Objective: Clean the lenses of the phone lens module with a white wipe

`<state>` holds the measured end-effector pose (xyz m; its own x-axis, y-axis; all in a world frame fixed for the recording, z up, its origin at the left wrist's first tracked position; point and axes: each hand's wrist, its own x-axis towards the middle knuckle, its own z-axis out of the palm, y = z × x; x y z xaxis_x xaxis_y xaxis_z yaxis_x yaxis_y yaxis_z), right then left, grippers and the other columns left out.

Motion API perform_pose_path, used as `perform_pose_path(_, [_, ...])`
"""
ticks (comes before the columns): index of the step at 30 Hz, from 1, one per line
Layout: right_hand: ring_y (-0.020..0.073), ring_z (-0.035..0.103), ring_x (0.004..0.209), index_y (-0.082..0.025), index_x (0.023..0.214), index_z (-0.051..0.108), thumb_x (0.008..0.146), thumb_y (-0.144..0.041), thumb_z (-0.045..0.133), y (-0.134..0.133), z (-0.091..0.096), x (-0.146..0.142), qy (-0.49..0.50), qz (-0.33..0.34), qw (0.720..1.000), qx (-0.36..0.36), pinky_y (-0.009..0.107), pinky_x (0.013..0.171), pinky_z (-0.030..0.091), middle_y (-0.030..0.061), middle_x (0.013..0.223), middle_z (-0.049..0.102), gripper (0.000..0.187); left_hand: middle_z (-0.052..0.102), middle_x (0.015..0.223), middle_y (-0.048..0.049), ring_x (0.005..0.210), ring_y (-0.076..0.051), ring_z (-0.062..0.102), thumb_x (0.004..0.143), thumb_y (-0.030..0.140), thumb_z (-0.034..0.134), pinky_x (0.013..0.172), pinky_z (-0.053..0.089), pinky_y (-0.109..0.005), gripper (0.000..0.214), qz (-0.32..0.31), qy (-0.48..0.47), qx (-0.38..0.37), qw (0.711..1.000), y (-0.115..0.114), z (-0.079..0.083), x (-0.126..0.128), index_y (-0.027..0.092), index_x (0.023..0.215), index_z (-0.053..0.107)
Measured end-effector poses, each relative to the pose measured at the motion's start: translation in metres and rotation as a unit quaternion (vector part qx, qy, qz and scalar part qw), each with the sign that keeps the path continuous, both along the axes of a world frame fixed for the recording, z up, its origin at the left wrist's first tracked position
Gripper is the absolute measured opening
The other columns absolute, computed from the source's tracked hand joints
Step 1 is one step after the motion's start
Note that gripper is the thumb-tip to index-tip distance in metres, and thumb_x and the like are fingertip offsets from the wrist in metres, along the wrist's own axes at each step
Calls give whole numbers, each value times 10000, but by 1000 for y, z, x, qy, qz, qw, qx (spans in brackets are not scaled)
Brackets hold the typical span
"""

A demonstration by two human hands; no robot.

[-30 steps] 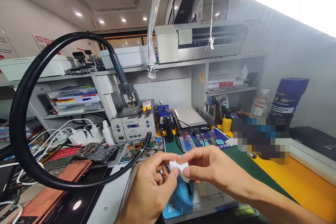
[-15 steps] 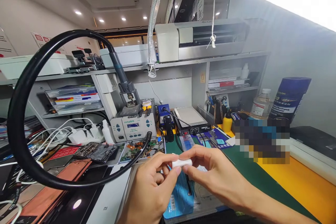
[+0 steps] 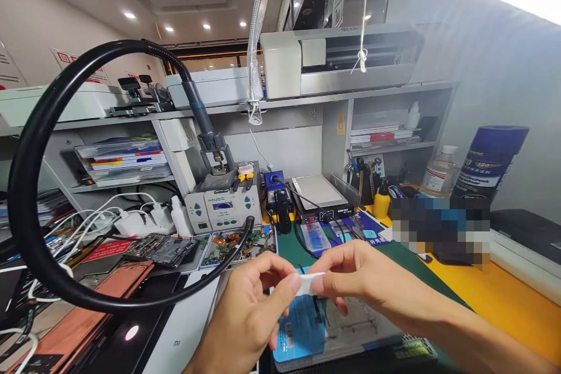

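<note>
Between my two hands is a small white piece [image 3: 309, 281] that looks like soft tissue or cloth. My left hand [image 3: 258, 298] pinches its left end between thumb and fingertips. From the other side, my right hand [image 3: 355, 272] grips the right end with thumb and forefinger. Beneath them lies a blue packet [image 3: 302, 330] with a barcode, on a pale, flat, scuffed surface [image 3: 359, 327]. A thin black strip or cable [image 3: 317, 310] rests over the packet, partly hidden by my hands.
A thick black hose [image 3: 17, 175] loops over the left side from a hot-air station [image 3: 223, 207]. Phone parts [image 3: 118, 295] and a tray of circuit boards [image 3: 232, 245] lie left. Behind sits a heating plate [image 3: 322, 193]; at right stand a spray can [image 3: 493, 163] and bottle [image 3: 438, 172].
The white piece has gone from a small roll to a flatter, spread shape. My right thumb now lies over its right end. The view has shifted slightly.
</note>
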<state>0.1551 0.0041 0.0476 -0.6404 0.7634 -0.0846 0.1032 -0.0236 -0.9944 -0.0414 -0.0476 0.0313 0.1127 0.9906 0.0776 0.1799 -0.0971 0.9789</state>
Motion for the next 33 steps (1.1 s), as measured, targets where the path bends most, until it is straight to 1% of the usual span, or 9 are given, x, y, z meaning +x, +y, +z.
perform_pose_path(5, [114, 467, 597, -128, 760, 775, 757, -335, 775, 1, 0, 0, -1, -18, 1000, 1, 252, 602, 391, 1, 658, 596, 206, 566, 512, 27, 332, -59, 444, 841, 555, 595, 339, 304, -159, 411, -9, -13, -53, 998, 2, -3, -2, 150, 888, 649])
perform_pose_path(9, [107, 516, 541, -124, 774, 749, 778, -350, 750, 1, -1, -1, 6, -9, 1000, -5, 255, 588, 410, 0, 646, 627, 227, 555, 525, 33, 365, -68, 460, 823, 558, 623, 359, 351, -169, 421, 13, -3, -41, 999, 2, -1, -1, 144, 888, 655])
perform_pose_path(12, [117, 536, 508, -124, 764, 735, 782, -359, 742, 0, -4, -4, 6, -19, 1000, 7, 254, 551, 429, 10, 611, 654, 236, 539, 511, 38, 361, -71, 446, 808, 555, 631, 352, 330, -172, 411, 27, 4, -29, 999, 1, -1, 2, 150, 870, 658])
perform_pose_path(16, [124, 548, 507, -120, 747, 741, 798, -349, 723, -2, -10, -8, 6, -55, 998, 31, 241, 528, 432, 7, 549, 644, 236, 526, 513, 54, 340, -57, 409, 786, 498, 659, 331, 278, -163, 340, 57, 26, 4, 998, 0, -4, 8, 167, 861, 659])
perform_pose_path(20, [114, 525, 484, -124, 779, 758, 785, -335, 729, -4, -13, -14, 22, -91, 995, 33, 236, 516, 439, -19, 521, 606, 213, 544, 569, 42, 395, -59, 401, 825, 398, 640, 361, 276, -176, 222, 106, 68, 95, 987, 1, -13, 17, 187, 757, 625])
perform_pose_path(23, [107, 527, 506, -126, 764, 759, 788, -343, 729, -6, -13, -18, 35, -118, 992, 40, 224, 523, 432, -12, 563, 622, 221, 585, 690, 12, 499, -88, 477, 858, 302, 609, 412, 320, -193, 161, 137, 110, 205, 963, 1, -21, 23, 200, 734, 618])
perform_pose_path(26, [112, 532, 535, -130, 805, 772, 790, -347, 737, -8, -13, -20, 55, -127, 989, 48, 224, 547, 433, -7, 589, 638, 220, 605, 750, 22, 533, -91, 497, 880, 190, 588, 474, 370, -211, 85, 155, 147, 318, 924, 0, -28, 27, 230, 838, 650])
perform_pose_path(28, [115, 535, 546, -138, 849, 782, 797, -345, 739, -10, -13, -20, 68, -127, 988, 54, 223, 554, 431, -12, 585, 636, 218, 620, 786, 25, 554, -89, 506, 873, 116, 593, 532, 400, -223, 152, 173, 170, 383, 891, -1, -32, 28, 244, 920, 660])
perform_pose_path(33, [108, 533, 591, -177, 926, 798, 854, -336, 701, -13, -14, -19, 94, -104, 988, 64, 203, 577, 435, -20, 630, 642, 200, 652, 828, 4, 564, -86, 550, 835, 33, 636, 573, 438, -234, 244, 224, 216, 471, 825, 1, -36, 29, 214, 996, 659])
